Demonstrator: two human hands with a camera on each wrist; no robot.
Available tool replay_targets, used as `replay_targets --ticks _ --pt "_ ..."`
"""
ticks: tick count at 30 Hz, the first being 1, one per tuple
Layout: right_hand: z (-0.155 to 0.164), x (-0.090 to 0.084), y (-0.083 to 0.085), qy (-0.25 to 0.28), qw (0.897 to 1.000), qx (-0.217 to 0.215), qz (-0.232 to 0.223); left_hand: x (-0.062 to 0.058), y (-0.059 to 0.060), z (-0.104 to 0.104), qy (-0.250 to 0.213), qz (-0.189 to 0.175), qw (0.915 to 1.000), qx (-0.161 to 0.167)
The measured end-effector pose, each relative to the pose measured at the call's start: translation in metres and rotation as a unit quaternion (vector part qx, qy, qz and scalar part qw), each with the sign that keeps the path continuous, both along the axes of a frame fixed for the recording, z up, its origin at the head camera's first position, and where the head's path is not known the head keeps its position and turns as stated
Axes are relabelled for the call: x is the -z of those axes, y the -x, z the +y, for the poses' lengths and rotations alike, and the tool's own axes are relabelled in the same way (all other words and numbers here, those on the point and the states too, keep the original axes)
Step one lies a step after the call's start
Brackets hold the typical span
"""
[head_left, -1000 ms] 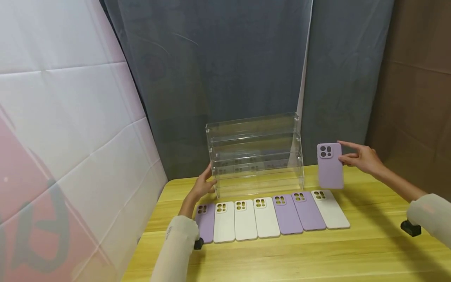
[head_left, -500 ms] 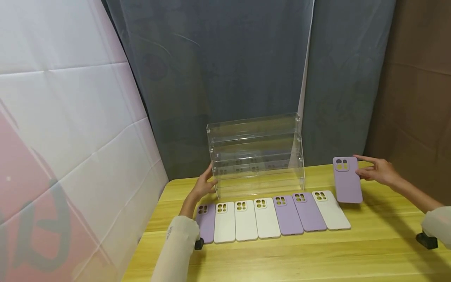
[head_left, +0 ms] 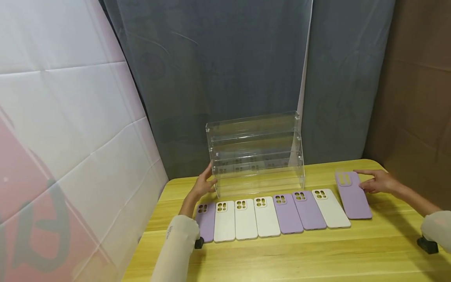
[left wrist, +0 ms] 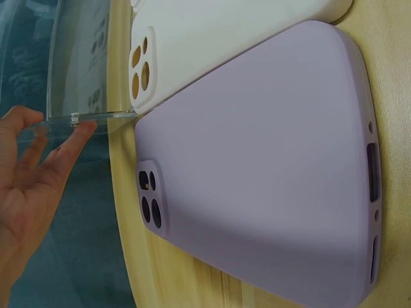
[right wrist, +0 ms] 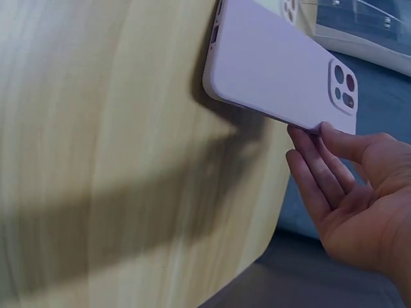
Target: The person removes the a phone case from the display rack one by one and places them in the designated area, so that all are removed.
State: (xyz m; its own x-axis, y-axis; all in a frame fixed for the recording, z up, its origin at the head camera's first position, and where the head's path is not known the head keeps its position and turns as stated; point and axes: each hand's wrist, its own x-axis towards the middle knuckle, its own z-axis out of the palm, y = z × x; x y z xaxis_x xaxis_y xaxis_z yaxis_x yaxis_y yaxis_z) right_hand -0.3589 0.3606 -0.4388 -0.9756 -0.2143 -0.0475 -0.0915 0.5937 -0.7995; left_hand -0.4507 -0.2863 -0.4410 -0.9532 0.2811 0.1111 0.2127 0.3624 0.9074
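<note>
My right hand [head_left: 380,181] pinches a purple phone case [head_left: 354,197] by its right long edge, thumb on the back face, in the head view. The case tilts, its lower end at or just above the table and its camera end raised, seen also in the right wrist view [right wrist: 276,64]. At the left side of a clear acrylic tiered stand [head_left: 255,156], my left hand [head_left: 202,186] grips the side panel with thumb and fingers. In front of the stand lies a row of white and purple cases, among them a white case [head_left: 331,209] and a purple case [left wrist: 257,147].
The wooden table [head_left: 267,260] extends in front of the row and to the right. A grey curtain [head_left: 229,58] hangs behind the stand. White cloth [head_left: 70,105] stands at the left and brown cloth [head_left: 415,117] at the right.
My right hand has moved the purple case right and down, to the right end of the row, tilting it back. The left hand has stayed on the stand.
</note>
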Motion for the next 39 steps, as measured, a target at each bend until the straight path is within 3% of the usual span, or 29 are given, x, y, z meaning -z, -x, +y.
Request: replay_targets --ticks 5,16,24,33,39 --pt "-0.003 0.013 -0.003 0.013 1.0 0.007 -0.009 0.001 0.001 -0.001 0.005 0.005 1.0 -0.004" --pt "-0.008 0.034 -0.007 -0.02 0.998 0.058 0.01 0.001 -0.001 -0.001 0.007 -0.001 1.0 -0.006" --pt "-0.007 0.048 -0.014 -0.027 0.995 0.079 0.049 0.0 -0.002 0.001 0.005 -0.006 0.9999 -0.01" --pt "-0.008 0.06 -0.022 0.0 0.989 0.126 0.079 -0.001 0.001 0.001 0.0 -0.008 1.0 -0.005" --pt "-0.008 0.065 -0.021 0.012 0.987 0.138 0.077 -0.001 0.001 0.001 0.008 -0.006 0.9999 -0.011"
